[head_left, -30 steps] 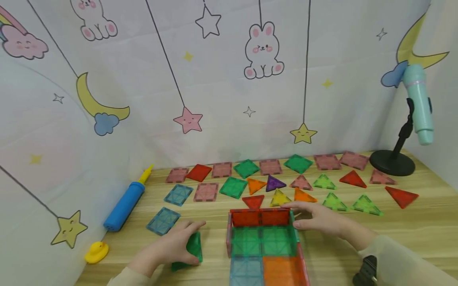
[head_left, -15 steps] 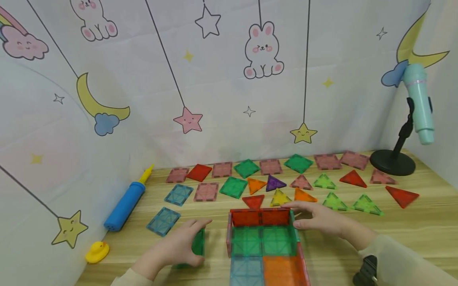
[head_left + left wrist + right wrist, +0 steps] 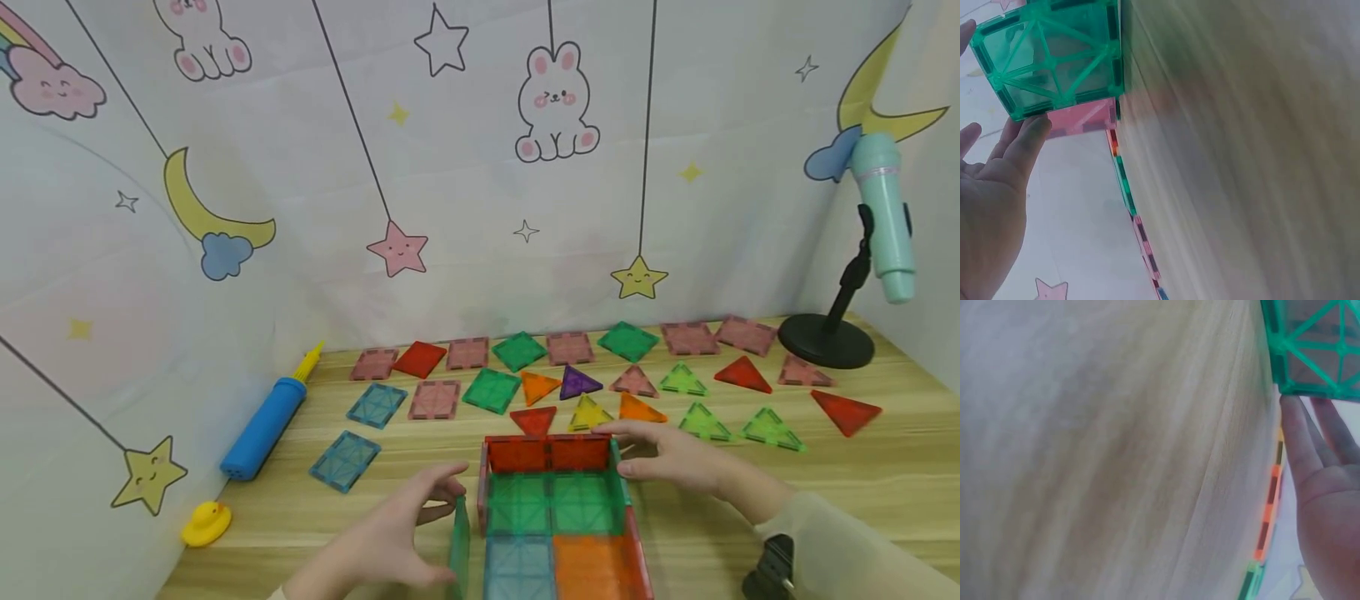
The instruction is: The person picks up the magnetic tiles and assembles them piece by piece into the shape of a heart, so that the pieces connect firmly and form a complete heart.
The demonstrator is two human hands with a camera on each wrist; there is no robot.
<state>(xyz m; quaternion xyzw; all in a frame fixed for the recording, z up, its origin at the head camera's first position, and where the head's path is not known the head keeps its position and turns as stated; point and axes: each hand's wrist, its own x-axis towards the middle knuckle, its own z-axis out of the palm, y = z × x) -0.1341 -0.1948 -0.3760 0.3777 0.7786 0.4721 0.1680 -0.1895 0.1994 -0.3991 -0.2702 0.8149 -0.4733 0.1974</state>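
Observation:
In the head view my left hand (image 3: 386,533) holds a green square magnetic tile (image 3: 459,546) on edge, thumb near me and fingers at the far side. That tile stands just left of an open box of magnetic tiles (image 3: 517,454). Its floor has green, blue and orange squares; red tiles form the back wall. My right hand (image 3: 675,460) rests at the back right corner, fingertips touching the green tile of the right wall (image 3: 622,483). The right wrist view shows fairly straight fingers (image 3: 1300,434) against that tile's edge.
Behind the box lie several flat square tiles (image 3: 491,390) and triangles (image 3: 702,422). A blue pump (image 3: 264,429) and a yellow rubber duck (image 3: 207,524) are at the left. At the back right stands a toy microphone (image 3: 885,217) on a black stand (image 3: 825,340).
My left hand has moved right with the green square tile, turning it upright beside the box's left side. My right hand stays at the back right corner.

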